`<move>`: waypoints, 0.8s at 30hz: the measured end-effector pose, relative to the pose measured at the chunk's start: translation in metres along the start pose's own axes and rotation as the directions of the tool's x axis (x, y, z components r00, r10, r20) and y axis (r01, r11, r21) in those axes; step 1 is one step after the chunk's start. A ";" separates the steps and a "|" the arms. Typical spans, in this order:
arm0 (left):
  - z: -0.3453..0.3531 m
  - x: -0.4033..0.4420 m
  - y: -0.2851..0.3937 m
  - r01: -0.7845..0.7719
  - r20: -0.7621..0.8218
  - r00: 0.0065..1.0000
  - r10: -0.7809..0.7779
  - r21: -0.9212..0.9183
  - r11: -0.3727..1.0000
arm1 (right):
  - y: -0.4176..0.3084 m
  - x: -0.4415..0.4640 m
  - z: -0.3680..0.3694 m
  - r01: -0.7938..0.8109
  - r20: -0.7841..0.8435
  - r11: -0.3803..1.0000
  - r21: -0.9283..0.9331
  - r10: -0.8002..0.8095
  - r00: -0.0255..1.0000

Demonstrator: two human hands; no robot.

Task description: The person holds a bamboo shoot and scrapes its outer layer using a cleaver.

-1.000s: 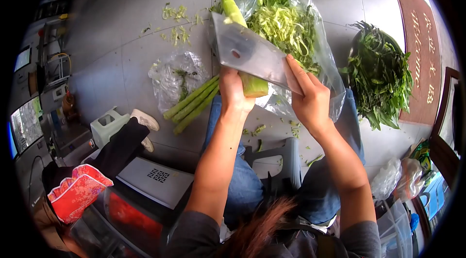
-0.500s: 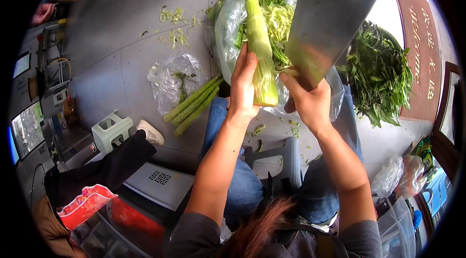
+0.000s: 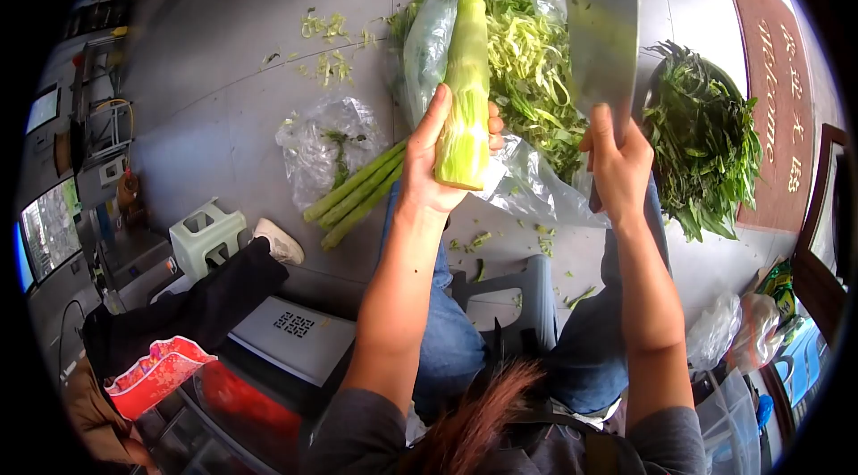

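head view, stem: one thick pale green stem (image 3: 465,91), held over the clear bag (image 3: 429,42), tip toward 12 o'clock, cut end toward 6.
left grip (image 3: 424,173): wrapped round the stem's lower part, thumb on its 9 o'clock side, fingertips showing at 3.
right grip (image 3: 623,162): closed on the cleaver (image 3: 603,37), at the stem's 2 o'clock, blade apart from it.
paring, as i judge it: best done with shallow strokes, blade nearly flat, edge clear of the left fingertips; small turns of the stem should even the surface.
cut greens: one heap (image 3: 527,50) in the clear bag, 2 o'clock; pieces uncountable.
stalks: three (image 3: 357,195), on the floor, 7 to 8 o'clock.
crumpled bag: one (image 3: 313,149), 8 o'clock.
dark leaves: one heap (image 3: 702,135), between 3 and 4.
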State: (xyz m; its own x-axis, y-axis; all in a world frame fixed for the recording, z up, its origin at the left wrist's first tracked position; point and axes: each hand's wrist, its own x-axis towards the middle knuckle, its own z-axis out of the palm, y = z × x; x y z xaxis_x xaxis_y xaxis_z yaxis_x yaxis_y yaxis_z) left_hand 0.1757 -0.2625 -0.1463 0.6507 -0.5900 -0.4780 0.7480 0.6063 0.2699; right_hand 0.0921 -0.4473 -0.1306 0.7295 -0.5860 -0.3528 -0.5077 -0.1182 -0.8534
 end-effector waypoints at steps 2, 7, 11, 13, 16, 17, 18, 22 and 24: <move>-0.001 0.003 0.002 -0.047 0.023 0.999 0.047 0.007 0.999 | -0.001 -0.016 0.010 0.216 0.030 0.972 -0.096 -0.214 0.976; -0.022 0.005 0.010 0.075 0.007 0.997 -0.074 -0.110 0.991 | -0.001 -0.034 0.013 0.825 0.178 0.461 -0.328 -0.827 0.533; -0.010 0.009 0.003 -0.171 0.012 0.985 0.170 0.056 0.984 | 0.005 -0.058 0.017 0.865 0.279 0.473 -0.167 -0.819 0.502; -0.012 0.008 0.000 -0.213 -0.015 0.976 0.215 0.088 0.973 | -0.003 -0.062 0.016 0.862 0.317 0.485 -0.148 -0.802 0.506; -0.009 0.009 -0.002 -0.244 -0.046 0.967 0.250 0.107 0.964 | -0.001 -0.065 0.017 0.872 0.310 0.467 -0.150 -0.815 0.490; -0.009 0.009 -0.003 -0.251 -0.057 0.964 0.258 0.110 0.962 | -0.001 -0.065 0.018 0.872 0.308 0.465 -0.155 -0.816 0.490; -0.009 0.009 -0.002 -0.235 -0.057 0.968 0.243 0.121 0.964 | 0.000 -0.065 0.019 0.872 0.305 0.462 -0.160 -0.817 0.489; -0.009 0.008 -0.003 -0.202 -0.071 0.974 0.217 0.168 0.965 | 0.002 -0.064 0.018 0.871 0.321 0.458 -0.179 -0.810 0.492; -0.008 0.007 -0.003 -0.207 -0.070 0.972 0.222 0.183 0.961 | 0.001 -0.064 0.019 0.871 0.314 0.459 -0.175 -0.813 0.491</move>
State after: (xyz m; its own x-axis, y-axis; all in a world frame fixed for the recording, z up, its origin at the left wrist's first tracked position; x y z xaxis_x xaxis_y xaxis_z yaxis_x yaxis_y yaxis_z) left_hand 0.1771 -0.2645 -0.1573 0.7900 -0.4017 -0.4631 0.6083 0.6074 0.5109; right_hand 0.0533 -0.3949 -0.1158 0.9146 0.0599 0.4000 0.3225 -0.7047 -0.6319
